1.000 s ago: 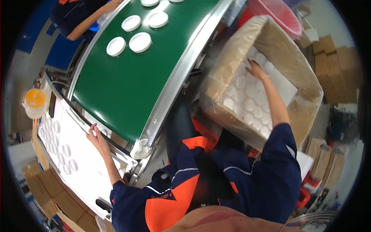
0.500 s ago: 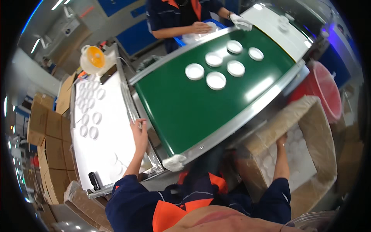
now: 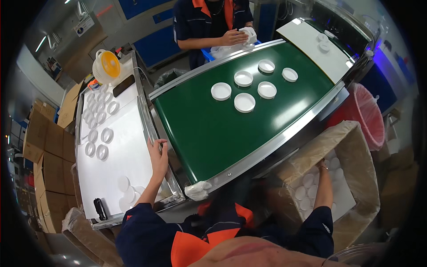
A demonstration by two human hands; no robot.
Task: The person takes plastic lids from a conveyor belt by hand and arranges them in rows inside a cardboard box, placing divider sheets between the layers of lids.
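- My left hand (image 3: 159,160) is hanging by the rim of the counter (image 3: 113,182), fingers loosely spread, gripping nothing.
- My right hand (image 3: 321,164) is sitting inside the lined box (image 3: 367,178), its fingers hiding, so I cannot tell its grip.
- White lids (image 3: 300,192) are lying there, on the counter and on the green belt (image 3: 209,142).

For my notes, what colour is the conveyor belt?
The conveyor belt is dark green, clearest in the head view.

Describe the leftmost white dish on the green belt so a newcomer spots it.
Find the wide green belt right of the white-topped table. Six shallow round dishes lie on it. The target dish is the leftmost, nearest the left hand.
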